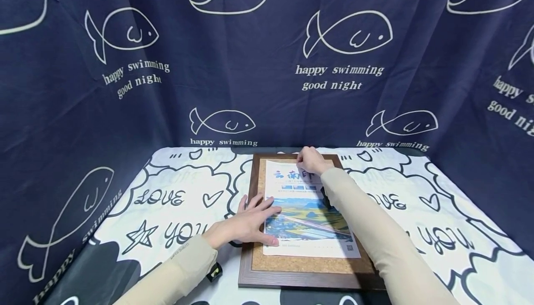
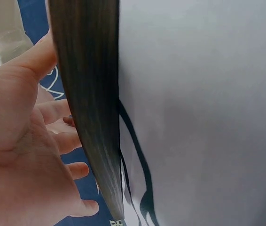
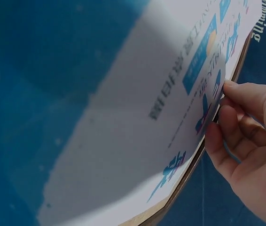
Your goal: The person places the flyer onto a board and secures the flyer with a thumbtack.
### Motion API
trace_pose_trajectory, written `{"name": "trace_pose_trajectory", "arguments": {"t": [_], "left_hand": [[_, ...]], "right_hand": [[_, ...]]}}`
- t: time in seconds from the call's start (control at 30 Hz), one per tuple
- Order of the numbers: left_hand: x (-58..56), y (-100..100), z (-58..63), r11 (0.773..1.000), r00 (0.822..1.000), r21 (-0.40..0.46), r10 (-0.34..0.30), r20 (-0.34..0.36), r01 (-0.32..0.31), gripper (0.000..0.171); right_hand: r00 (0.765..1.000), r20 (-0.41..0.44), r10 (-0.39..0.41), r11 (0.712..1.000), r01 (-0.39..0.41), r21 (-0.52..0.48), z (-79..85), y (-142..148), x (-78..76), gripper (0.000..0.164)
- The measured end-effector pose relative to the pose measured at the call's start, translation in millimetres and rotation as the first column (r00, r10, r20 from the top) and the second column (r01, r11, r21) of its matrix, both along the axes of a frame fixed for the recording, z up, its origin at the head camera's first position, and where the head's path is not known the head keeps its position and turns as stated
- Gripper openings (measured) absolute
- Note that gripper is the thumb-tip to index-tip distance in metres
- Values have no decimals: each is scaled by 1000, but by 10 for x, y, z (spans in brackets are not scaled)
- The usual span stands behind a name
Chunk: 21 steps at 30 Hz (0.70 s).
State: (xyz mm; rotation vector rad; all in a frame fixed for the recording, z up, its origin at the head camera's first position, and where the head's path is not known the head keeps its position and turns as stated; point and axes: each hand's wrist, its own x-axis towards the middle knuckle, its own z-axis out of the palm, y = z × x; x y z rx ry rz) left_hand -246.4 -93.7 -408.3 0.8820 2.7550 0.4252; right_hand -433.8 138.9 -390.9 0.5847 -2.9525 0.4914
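Observation:
A printed poster [image 1: 306, 249] with blue lettering and a landscape picture lies on a cork board [image 1: 308, 264] in a dark wood frame [image 1: 304, 279]. My left hand [image 1: 252, 221] rests spread over the left side, its thumb and fingertips on the poster's left edge. In the left wrist view, the palm [image 2: 11, 155] shows beside the frame's side rail [image 2: 88, 84]. My right hand [image 1: 314, 160] is at the top of the poster, fingers curled. Seen from the right wrist, the thumb [image 3: 243, 92] and bent fingers [image 3: 229, 127] pinch at the poster's top edge; their tips are partly hidden.
The board lies on a black-and-white patterned cloth [image 1: 179, 193] with lettering and cloud outlines. A navy curtain [image 1: 267, 82] with white fish drawings stands close behind the board's far edge and along both sides. A dark wrist strap [image 1: 214, 272] is under the left sleeve.

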Motion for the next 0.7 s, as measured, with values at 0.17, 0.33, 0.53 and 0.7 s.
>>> {"name": "trace_pose_trajectory", "arguments": {"t": [0.17,0.33,0.53,0.7], "left_hand": [[-10,-9,-13,1000,1000,12,-13,6,13,83],[-62,-42,4,999,1000,41,-20,8,19,81],[-212,-94,135,991,995,126,51,-81,-41,72],[-338,-162,315,965,970,230,170,-176,-128,67]], "right_hand": [[999,38,6,1000,-7,27,30,19,35,12],[998,4,67,998,-67,16,161,10,122,17],[978,-99,185,977,-194,-84,420,-10,318,19],[948,-227,222,959,-254,-122,594,47,543,22]]}}
